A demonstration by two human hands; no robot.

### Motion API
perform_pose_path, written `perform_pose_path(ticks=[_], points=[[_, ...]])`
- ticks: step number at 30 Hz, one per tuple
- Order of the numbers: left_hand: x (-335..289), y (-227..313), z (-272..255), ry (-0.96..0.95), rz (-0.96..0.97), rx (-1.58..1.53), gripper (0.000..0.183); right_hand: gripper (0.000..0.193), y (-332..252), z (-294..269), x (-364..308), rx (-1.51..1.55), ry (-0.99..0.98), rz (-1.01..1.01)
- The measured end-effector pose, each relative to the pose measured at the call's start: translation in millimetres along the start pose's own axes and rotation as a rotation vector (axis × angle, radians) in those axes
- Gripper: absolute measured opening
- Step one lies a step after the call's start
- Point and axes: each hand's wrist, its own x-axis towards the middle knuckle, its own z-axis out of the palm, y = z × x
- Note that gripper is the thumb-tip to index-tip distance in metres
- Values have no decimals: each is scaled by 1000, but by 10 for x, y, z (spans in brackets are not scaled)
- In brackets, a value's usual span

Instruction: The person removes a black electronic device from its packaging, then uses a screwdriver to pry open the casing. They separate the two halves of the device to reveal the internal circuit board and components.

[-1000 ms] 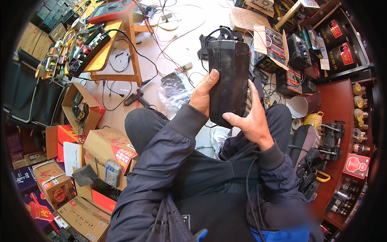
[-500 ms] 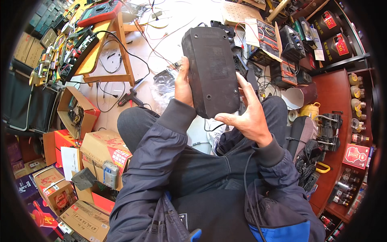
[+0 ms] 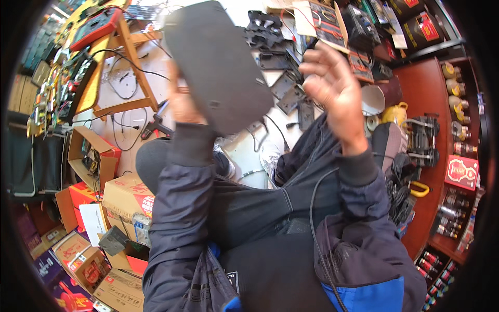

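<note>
In my left hand [image 3: 186, 106] is a black oblong plastic device case [image 3: 215, 65], gripped by its left edge and tilted over the floor in front of me. It is smeared by motion, and part of my hand is behind it. A black cord [image 3: 275, 132] shows below the case's lower end. My right hand [image 3: 335, 91] is raised apart from the case, fingers spread and nothing in them. Several black plastic parts [image 3: 278, 60] lie on the floor between the case and my right hand.
At left stand a wooden stool [image 3: 138, 73] with a red multimeter [image 3: 96, 31] and open cardboard boxes [image 3: 125, 197]. A black-and-red pistol-shaped tool [image 3: 154, 126] lies near my knee. Boxed equipment [image 3: 332, 26] and a reddish-brown cabinet [image 3: 423, 114] line the right.
My right hand has let go of the case and moved up and right. My left hand has carried the case left and upward, uncovering the plastic parts on the floor.
</note>
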Motion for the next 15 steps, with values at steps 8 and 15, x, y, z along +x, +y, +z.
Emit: perform_pose_path(ticks=[8, 15], points=[[-268, 426, 258, -227, -10, 74, 71, 54, 452, -620, 547, -69, 147, 116], [-103, 212, 179, -112, -141, -260, 65, 47, 945, -260, 675, -128, 61, 326]])
